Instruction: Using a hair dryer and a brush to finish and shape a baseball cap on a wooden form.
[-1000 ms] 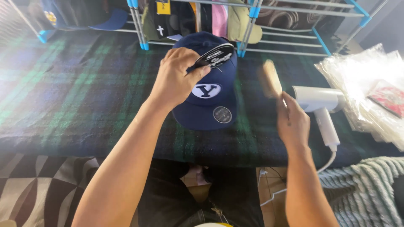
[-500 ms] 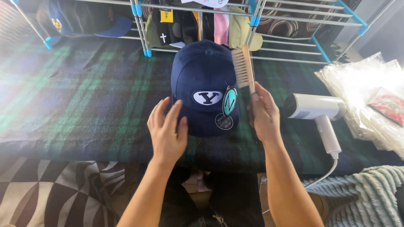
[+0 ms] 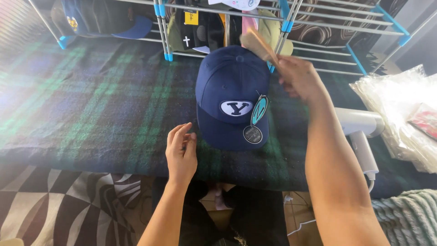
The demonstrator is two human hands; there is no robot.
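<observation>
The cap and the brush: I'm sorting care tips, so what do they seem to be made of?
The navy cap looks like matte woven fabric, perhaps cotton or wool blend: no shine, stitched panel seams, an embroidered-looking oval patch. The brush in the right hand looks like pale unfinished wood, judging by its tan, dull colour; it is blurred, so the bristles cannot be judged.

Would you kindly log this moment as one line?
right hand: holds wooden brush over navy cap | left hand: open beside brim | surface: plaid cloth

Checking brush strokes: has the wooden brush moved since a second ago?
Yes. The wooden brush in the right hand went from beside the cap up toward the rack.
</observation>
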